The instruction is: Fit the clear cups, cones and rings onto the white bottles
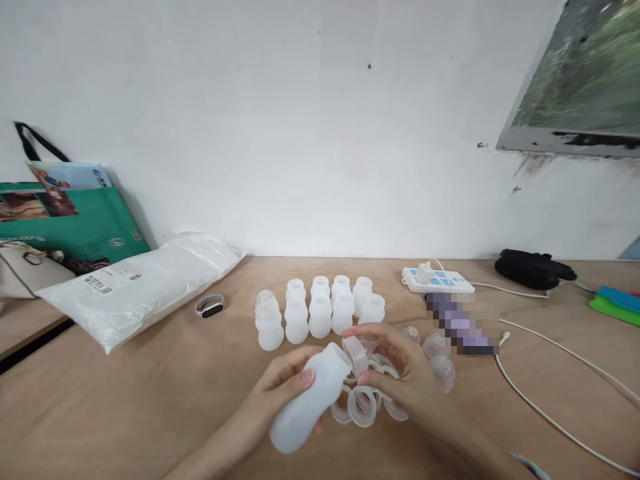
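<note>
My left hand (280, 390) is wrapped round a white translucent bottle (306, 407), tilted with its mouth up and to the right. My right hand (400, 370) pinches a clear plastic cap (356, 352) right at the bottle's mouth. Under my hands lies a heap of clear rings and caps (363, 405) on the wooden table (150, 400). Behind them stand several more white bottles (320, 308) in rows, upright.
A white plastic bag (140, 283) lies at the left, a wristband (209, 306) beside it. A green bag (65, 217) leans on the wall. A power strip (437, 280), white cables (550, 380), a black object (533, 268) and a blurred patch sit at the right.
</note>
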Action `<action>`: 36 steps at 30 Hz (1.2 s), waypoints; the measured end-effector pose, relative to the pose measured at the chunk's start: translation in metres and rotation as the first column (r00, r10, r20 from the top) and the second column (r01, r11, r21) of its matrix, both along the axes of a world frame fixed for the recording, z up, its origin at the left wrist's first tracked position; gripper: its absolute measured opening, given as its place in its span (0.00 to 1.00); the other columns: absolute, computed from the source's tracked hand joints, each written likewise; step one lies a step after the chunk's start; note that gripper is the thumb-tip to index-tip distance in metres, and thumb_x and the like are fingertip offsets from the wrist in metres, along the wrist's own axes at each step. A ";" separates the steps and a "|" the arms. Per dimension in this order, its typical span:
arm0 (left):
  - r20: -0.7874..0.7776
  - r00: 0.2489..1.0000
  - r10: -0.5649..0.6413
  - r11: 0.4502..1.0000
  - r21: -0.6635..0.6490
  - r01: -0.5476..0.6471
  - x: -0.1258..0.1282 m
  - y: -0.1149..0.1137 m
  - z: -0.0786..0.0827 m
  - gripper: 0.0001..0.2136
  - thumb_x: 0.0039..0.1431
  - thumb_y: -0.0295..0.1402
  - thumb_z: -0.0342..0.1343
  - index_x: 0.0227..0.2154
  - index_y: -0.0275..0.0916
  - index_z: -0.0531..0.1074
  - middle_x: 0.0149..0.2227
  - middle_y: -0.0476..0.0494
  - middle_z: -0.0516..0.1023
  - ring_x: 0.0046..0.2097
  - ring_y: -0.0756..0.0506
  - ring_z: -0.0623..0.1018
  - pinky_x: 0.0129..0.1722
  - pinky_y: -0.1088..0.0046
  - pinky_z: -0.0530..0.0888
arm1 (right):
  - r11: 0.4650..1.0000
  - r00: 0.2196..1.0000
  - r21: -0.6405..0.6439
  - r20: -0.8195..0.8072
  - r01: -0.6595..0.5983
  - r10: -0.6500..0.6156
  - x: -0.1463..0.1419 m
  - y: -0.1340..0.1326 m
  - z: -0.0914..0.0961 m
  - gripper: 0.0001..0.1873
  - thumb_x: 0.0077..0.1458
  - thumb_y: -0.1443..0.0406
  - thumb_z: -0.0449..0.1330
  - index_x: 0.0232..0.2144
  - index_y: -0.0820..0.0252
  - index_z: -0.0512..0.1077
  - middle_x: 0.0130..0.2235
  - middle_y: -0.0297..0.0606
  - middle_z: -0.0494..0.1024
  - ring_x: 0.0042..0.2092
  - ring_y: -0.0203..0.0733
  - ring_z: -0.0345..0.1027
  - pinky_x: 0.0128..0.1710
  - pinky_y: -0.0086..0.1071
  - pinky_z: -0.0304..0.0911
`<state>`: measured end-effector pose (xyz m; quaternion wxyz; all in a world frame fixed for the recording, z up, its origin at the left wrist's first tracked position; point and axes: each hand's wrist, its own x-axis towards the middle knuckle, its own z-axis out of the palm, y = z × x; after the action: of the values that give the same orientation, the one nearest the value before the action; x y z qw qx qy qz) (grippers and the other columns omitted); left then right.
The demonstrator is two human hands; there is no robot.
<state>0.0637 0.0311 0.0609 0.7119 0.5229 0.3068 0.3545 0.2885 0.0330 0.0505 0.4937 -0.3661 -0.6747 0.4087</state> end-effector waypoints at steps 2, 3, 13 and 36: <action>-0.002 1.000 -0.027 0.997 -0.067 0.027 0.001 -0.004 -0.001 0.26 0.51 0.53 0.65 0.45 0.38 0.76 0.28 0.47 0.80 0.23 0.49 0.77 0.22 0.77 0.73 | 0.997 0.997 0.043 0.048 -0.057 0.055 0.002 -0.001 0.002 0.21 0.52 0.63 0.70 0.48 0.47 0.76 0.50 0.36 0.79 0.51 0.46 0.72 0.51 0.36 0.67; -0.007 0.999 -0.033 0.994 -0.102 0.032 0.000 -0.006 -0.001 0.26 0.51 0.53 0.64 0.45 0.37 0.75 0.28 0.46 0.80 0.23 0.49 0.77 0.22 0.77 0.73 | 0.993 0.994 0.065 0.069 -0.093 0.089 0.002 -0.001 0.004 0.20 0.52 0.62 0.70 0.49 0.47 0.76 0.50 0.37 0.79 0.53 0.46 0.71 0.52 0.38 0.66; 0.025 0.979 -0.201 0.874 -0.448 0.190 -0.006 0.000 -0.018 0.31 0.53 0.60 0.55 0.39 0.31 0.73 0.26 0.40 0.79 0.18 0.50 0.74 0.16 0.78 0.67 | 0.954 0.960 0.175 0.183 -0.245 0.213 0.003 -0.006 0.015 0.18 0.57 0.60 0.67 0.50 0.49 0.75 0.52 0.40 0.79 0.54 0.48 0.72 0.54 0.42 0.67; -0.334 0.920 0.202 0.965 0.228 -0.129 -0.001 -0.009 -0.013 0.21 0.53 0.51 0.62 0.42 0.40 0.77 0.40 0.41 0.81 0.39 0.40 0.80 0.38 0.67 0.76 | 0.982 0.964 -0.106 0.202 -0.157 0.176 0.014 -0.002 0.007 0.40 0.53 0.45 0.64 0.64 0.44 0.58 0.59 0.42 0.69 0.55 0.50 0.67 0.53 0.43 0.65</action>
<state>0.0622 0.0219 0.0479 0.5555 0.6195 0.4360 0.3428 0.3030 0.0308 0.0579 0.3667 -0.3710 -0.7324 0.4375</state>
